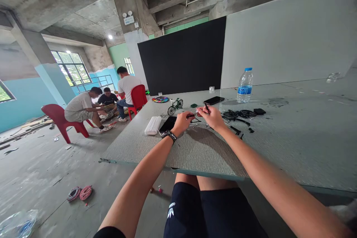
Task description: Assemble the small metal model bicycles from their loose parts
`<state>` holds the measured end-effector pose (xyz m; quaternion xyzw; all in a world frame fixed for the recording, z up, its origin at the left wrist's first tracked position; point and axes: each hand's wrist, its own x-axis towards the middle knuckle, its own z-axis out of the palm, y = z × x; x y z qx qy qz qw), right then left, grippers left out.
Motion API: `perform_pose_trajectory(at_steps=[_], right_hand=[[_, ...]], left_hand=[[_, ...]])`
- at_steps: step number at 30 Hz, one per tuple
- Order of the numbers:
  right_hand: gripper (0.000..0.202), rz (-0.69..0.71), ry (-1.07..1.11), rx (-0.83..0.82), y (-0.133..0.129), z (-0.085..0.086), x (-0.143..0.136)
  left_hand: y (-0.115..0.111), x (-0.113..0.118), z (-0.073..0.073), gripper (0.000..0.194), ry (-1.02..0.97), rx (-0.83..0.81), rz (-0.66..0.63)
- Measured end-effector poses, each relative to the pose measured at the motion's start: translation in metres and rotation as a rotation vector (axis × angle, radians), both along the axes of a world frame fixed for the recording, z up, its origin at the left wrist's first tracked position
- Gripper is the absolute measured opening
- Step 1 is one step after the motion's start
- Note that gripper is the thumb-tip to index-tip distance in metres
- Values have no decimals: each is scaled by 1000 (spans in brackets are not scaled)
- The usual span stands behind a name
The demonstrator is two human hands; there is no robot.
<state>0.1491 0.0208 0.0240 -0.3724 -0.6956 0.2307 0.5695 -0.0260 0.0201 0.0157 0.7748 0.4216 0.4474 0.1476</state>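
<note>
Above the table, my left hand (182, 122), wearing a dark watch, pinches a small dark part whose kind I cannot make out. My right hand (214, 118) meets it fingertip to fingertip, closed on a short thin black stick-like piece (206, 108) that pokes up between the fingers. A small green model bicycle (175, 107) stands upright just beyond my left hand. To the right of my right hand lie black bicycle model parts, among them a wheel (247, 113) and thin frame-like pieces (236, 130).
A white power bank (153, 125) and a black phone-like slab (167, 124) lie left. Farther back are a multicoloured disc (160, 99), a dark phone (214, 100) and a water bottle (245, 86). Black and white panels stand behind. Several people sit at far left near red chairs (138, 98).
</note>
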Motion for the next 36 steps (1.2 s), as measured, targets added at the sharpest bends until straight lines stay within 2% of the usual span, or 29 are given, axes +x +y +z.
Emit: perform_pose_trajectory(at_steps=[6,17,22,27,31,36], right_hand=[[47,-82,-102,61,-7,6,-1],[41,-2,-74,48,-6,0,-4],[40,-20,-47,13,-9,-2,-8],[42,-125,-76,12,-12,-2,-8],[52,-190,-211,-3,-9,-3,-2],[34,-240,-283,-7,-3,-5,10]], left_hand=[[-1,0,0,12,1,3,4],[3,0,-6,9,26,43,67],[6,-1,-10,8,-33,35,56],[9,-2,-13,8,-107,26,81],[11,-3,-14,8,-183,25,103],[15,-3,-17,12,-261,-45,110]])
